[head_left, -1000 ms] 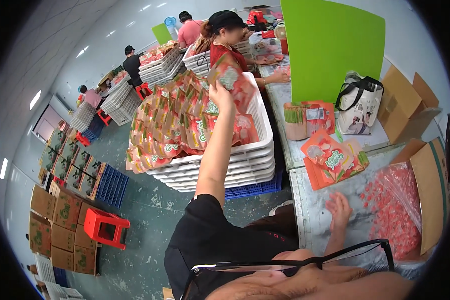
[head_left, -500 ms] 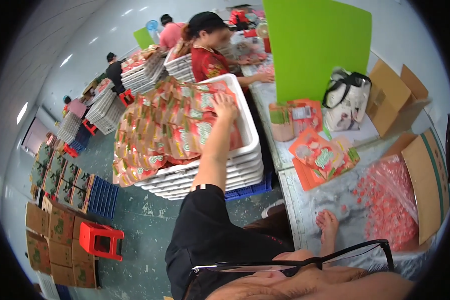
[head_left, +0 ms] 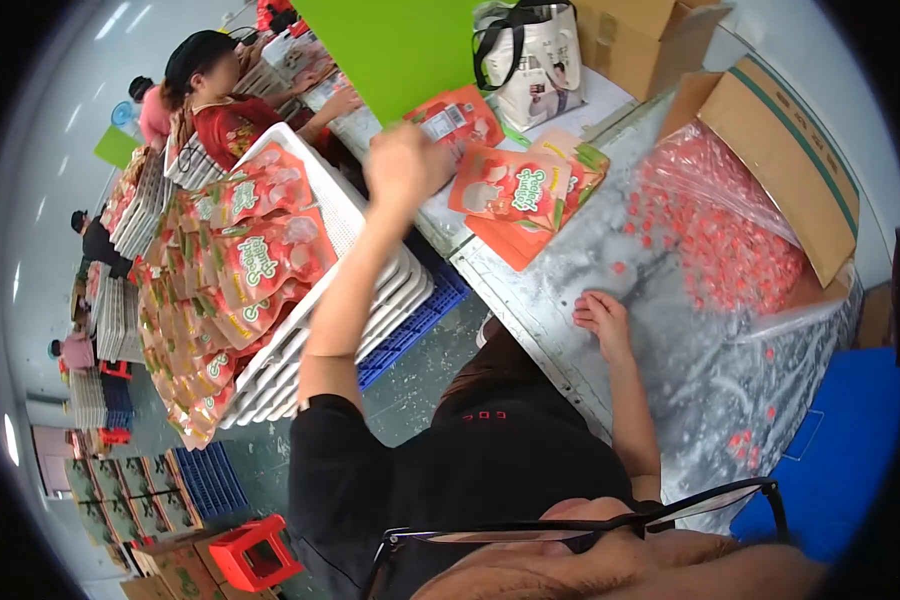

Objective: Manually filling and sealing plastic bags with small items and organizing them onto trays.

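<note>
My left hand [head_left: 406, 172] is blurred beside the far stack of red pouches [head_left: 460, 122] on the table; its fingers are smeared, and I cannot tell whether it grips one. My right hand [head_left: 604, 322] rests on the grey tabletop with its fingers loosely stretched and nothing in it. Between and beyond the hands lie several overlapping red and brown printed pouches [head_left: 522, 188]. Left of my left arm, a white plastic crate [head_left: 355, 222] is heaped with rows of similar filled pouches [head_left: 245, 262]. Small red wrapped pieces [head_left: 715, 235] spill from a clear bag in a cardboard box [head_left: 785, 150].
A green panel [head_left: 390, 50] stands at the back, next to a white bag [head_left: 532, 65] with black handles and another carton [head_left: 635, 40]. A co-worker in red [head_left: 232, 125] works beyond the crate. At lower left are a red stool [head_left: 257, 553] and a blue pallet [head_left: 210, 482].
My left hand has left the pouches in the crate and swung right to the table's pouches. The view has turned right. My right hand still rests on the table.
</note>
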{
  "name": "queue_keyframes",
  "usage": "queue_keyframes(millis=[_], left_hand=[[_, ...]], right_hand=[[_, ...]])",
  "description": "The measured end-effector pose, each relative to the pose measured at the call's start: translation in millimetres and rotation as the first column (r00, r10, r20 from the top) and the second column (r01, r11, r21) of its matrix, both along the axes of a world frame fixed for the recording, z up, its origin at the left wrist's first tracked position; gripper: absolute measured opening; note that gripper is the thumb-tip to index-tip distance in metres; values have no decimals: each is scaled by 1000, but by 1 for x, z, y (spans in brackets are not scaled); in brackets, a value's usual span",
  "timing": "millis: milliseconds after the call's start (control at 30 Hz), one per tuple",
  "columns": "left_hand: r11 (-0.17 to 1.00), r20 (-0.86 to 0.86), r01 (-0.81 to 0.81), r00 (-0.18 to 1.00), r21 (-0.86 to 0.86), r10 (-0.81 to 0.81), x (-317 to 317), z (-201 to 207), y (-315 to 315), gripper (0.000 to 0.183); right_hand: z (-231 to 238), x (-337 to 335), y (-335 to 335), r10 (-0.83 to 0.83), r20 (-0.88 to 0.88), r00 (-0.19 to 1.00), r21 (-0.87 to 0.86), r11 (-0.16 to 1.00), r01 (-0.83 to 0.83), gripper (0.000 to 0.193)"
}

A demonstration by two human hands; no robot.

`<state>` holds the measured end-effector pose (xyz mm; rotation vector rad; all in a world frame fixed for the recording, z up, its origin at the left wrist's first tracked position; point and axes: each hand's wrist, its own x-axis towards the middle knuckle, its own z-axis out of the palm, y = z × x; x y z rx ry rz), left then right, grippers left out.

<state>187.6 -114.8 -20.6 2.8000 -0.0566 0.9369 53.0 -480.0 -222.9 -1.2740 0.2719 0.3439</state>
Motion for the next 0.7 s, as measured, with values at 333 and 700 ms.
queue_keyframes(millis=[333, 700], left_hand=[[939, -273, 144, 933, -311, -234, 9, -165, -151, 32], [759, -488, 52, 737, -649, -468, -46, -101, -134, 32]], right_hand=[[-7, -8, 1, 25, 73, 997, 51, 998, -29, 27], [71, 4, 26, 223, 781, 583, -561, 662, 498, 24]])
